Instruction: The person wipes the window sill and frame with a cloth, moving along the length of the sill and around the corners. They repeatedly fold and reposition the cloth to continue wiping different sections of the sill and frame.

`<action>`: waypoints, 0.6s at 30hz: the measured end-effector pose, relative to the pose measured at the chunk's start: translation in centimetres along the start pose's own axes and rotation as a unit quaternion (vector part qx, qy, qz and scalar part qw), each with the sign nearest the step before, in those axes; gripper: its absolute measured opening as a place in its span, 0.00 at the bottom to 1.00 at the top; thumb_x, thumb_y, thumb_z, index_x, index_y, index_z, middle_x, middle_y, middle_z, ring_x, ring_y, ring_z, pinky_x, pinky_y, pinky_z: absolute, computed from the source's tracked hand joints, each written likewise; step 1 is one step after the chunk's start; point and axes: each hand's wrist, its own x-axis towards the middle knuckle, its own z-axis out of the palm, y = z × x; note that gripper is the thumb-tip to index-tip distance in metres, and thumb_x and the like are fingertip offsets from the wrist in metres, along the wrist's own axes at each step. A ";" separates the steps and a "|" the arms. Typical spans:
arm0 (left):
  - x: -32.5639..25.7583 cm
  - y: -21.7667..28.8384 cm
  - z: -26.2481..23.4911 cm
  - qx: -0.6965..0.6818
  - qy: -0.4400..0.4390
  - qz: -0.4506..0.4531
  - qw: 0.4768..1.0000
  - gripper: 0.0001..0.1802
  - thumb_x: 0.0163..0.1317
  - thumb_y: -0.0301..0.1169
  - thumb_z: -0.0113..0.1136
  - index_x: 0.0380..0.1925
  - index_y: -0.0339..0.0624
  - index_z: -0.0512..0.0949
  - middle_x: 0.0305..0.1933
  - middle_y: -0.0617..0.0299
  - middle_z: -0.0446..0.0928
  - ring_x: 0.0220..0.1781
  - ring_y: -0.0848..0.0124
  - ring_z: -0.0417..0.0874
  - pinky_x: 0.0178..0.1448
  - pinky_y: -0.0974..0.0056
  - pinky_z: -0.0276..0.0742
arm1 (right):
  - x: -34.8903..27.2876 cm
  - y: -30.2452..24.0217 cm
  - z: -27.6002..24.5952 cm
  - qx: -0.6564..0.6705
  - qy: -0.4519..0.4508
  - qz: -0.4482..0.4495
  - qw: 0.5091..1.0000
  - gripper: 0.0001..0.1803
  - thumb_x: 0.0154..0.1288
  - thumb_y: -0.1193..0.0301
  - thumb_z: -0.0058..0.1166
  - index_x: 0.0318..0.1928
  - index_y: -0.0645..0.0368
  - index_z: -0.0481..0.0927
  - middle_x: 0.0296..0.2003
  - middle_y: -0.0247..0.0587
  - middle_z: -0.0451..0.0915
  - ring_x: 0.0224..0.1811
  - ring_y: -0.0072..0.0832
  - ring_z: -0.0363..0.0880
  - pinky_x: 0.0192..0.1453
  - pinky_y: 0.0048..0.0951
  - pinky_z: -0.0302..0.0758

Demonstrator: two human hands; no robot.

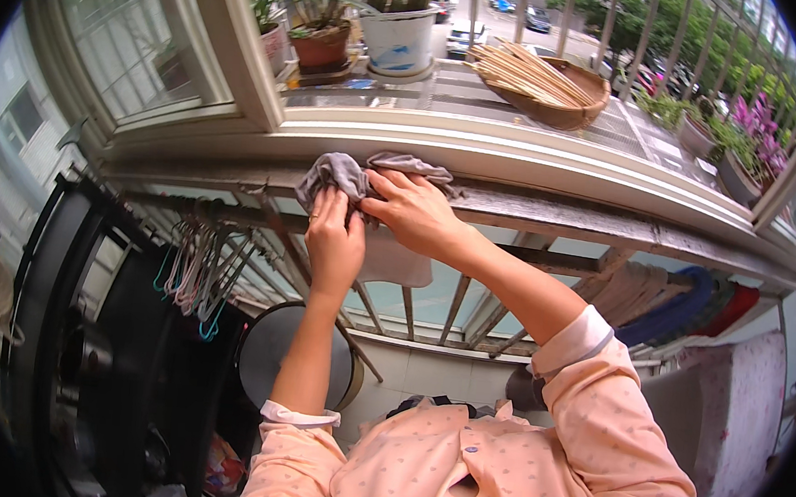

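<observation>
A crumpled grey cloth (pixel 334 173) lies bunched on the worn top rail (pixel 534 209) below the window frame. My left hand (pixel 335 243) presses its fingers onto the near side of the bunch, gripping it. Just to the right, my right hand (pixel 417 216) also grips the cloth, its fingers reaching toward the left hand. Another fold of the cloth shows beyond the right hand's knuckles. The right fingertips are partly hidden among the folds. Both forearms reach forward from rolled peach sleeves.
Beyond the window sill (pixel 483 142) stand a white pot of cacti (pixel 397 40), a brown pot (pixel 321 48) and a basket (pixel 571 112) holding thin sticks (pixel 531 76). Clothes hangers (pixel 202 269) hang lower left, near a round dark tabletop (pixel 297 358). Folded textiles (pixel 668 305) hang at right.
</observation>
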 end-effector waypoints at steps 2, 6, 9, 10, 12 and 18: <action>-0.1 2.4 1.1 0.009 -0.019 0.033 0.999 0.21 0.54 0.25 0.60 0.49 0.30 0.74 0.54 0.42 0.74 0.59 0.49 0.72 0.61 0.54 0.68 | -2.7 0.7 -2.6 0.007 -0.039 0.042 0.998 0.15 0.55 0.73 0.53 0.45 0.51 0.78 0.60 0.47 0.68 0.63 0.41 0.65 0.60 0.42 0.67; -0.6 7.5 3.7 -0.095 -0.087 0.069 0.989 0.22 0.52 0.27 0.64 0.48 0.32 0.76 0.53 0.44 0.75 0.59 0.50 0.73 0.62 0.55 0.68 | -9.6 2.8 -8.6 -0.016 -0.036 0.126 0.991 0.16 0.50 0.73 0.59 0.43 0.49 0.80 0.56 0.41 0.72 0.59 0.38 0.70 0.58 0.40 0.69; -0.6 12.2 5.8 -0.250 -0.104 0.045 0.961 0.20 0.50 0.21 0.63 0.46 0.37 0.78 0.44 0.50 0.79 0.47 0.59 0.78 0.53 0.61 0.73 | -15.6 3.9 -13.8 -0.027 0.010 0.204 0.979 0.14 0.48 0.75 0.59 0.39 0.54 0.81 0.49 0.41 0.77 0.53 0.39 0.73 0.55 0.38 0.70; -0.8 14.0 6.5 -0.316 -0.126 0.019 0.940 0.20 0.49 0.20 0.63 0.46 0.37 0.78 0.42 0.51 0.79 0.44 0.60 0.78 0.51 0.62 0.73 | -17.8 3.9 -15.7 -0.021 0.031 0.242 0.969 0.13 0.47 0.76 0.59 0.38 0.55 0.81 0.45 0.41 0.78 0.50 0.40 0.74 0.54 0.38 0.71; -1.7 17.7 7.9 -0.388 -0.144 -0.024 0.910 0.21 0.47 0.16 0.60 0.45 0.38 0.79 0.32 0.58 0.76 0.31 0.70 0.74 0.40 0.68 0.72 | -22.7 3.6 -19.4 0.110 0.128 0.360 0.918 0.08 0.54 0.75 0.56 0.36 0.60 0.80 0.32 0.38 0.80 0.36 0.33 0.77 0.42 0.30 0.73; -7.5 30.0 13.6 -0.279 -0.141 0.209 0.927 0.23 0.44 0.19 0.58 0.44 0.42 0.77 0.37 0.59 0.76 0.43 0.60 0.75 0.48 0.56 0.67 | -37.1 -1.4 -24.9 0.568 0.281 0.619 0.464 0.09 0.65 0.66 0.53 0.38 0.58 0.76 0.33 0.32 0.79 0.33 0.17 0.77 0.36 0.23 0.76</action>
